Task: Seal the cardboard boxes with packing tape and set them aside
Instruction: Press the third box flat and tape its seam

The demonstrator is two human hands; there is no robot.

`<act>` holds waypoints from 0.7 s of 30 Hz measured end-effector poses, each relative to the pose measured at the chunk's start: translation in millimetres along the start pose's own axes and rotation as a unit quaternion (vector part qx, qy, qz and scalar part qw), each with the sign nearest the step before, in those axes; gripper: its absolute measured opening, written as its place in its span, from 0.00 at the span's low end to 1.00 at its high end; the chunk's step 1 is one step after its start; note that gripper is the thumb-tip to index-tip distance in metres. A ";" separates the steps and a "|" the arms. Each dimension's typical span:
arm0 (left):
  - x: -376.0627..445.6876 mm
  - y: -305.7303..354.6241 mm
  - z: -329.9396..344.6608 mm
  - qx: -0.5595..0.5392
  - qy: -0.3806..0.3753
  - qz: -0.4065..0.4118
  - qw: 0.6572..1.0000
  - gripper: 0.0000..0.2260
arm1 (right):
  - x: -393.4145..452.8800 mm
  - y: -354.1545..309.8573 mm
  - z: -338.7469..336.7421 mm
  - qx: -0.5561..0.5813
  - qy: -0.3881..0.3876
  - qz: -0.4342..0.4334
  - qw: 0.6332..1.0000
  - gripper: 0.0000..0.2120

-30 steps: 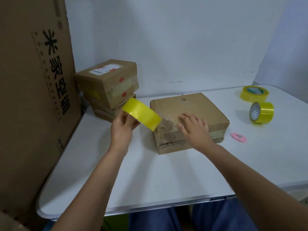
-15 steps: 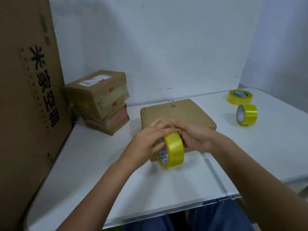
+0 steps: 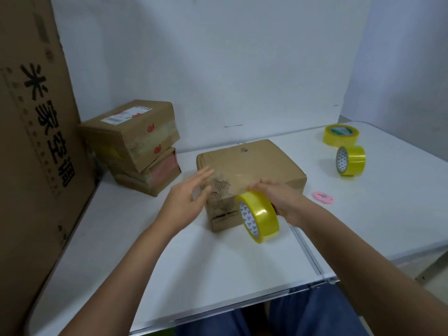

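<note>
We are seeing the right hand (image 3: 278, 202) gripping a yellow roll of packing tape (image 3: 259, 217) against the near face of a flat brown cardboard box (image 3: 252, 166) sitting mid-bench. The left hand (image 3: 186, 197) is hovering beside the box's torn left corner, fingers straight, holding nothing. Two stacked brown cardboard boxes (image 3: 135, 146) are lying far-left on the white bench (image 3: 194, 263).

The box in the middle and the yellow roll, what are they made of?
The box looks like brown corrugated cardboard, matte: its torn front shows wavy ridges. The roll seems to be glossy see-through yellow plastic tape, shiny with highlights, wound on a printed core, probably card.
</note>
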State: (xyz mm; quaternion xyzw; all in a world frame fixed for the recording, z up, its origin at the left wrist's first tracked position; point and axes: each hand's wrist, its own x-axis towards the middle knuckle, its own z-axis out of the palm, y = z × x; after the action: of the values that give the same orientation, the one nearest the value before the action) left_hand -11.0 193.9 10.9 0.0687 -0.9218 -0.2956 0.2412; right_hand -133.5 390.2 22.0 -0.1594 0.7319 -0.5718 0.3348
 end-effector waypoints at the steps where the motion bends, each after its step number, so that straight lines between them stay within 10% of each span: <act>1: 1.0 -6.9 4.5 0.026 -0.024 -0.012 0.999 0.19 | -0.2 0.9 0.7 -0.007 0.014 -0.003 1.000 0.12; 6: 4.1 -22.5 29.2 0.116 -0.128 0.022 0.985 0.24 | -1.5 -0.5 5.0 -0.033 0.064 -0.012 0.997 0.07; 21: 14.0 -12.2 60.9 0.155 -0.114 0.018 0.981 0.22 | 7.0 12.7 15.6 -0.053 0.094 -0.062 0.992 0.11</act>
State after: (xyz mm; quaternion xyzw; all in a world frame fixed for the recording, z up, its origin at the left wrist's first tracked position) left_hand -53.0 211.3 -33.6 0.0544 -0.9790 -0.1506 0.1259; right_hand -126.1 378.2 5.9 -0.1674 0.7781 -0.5644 0.2192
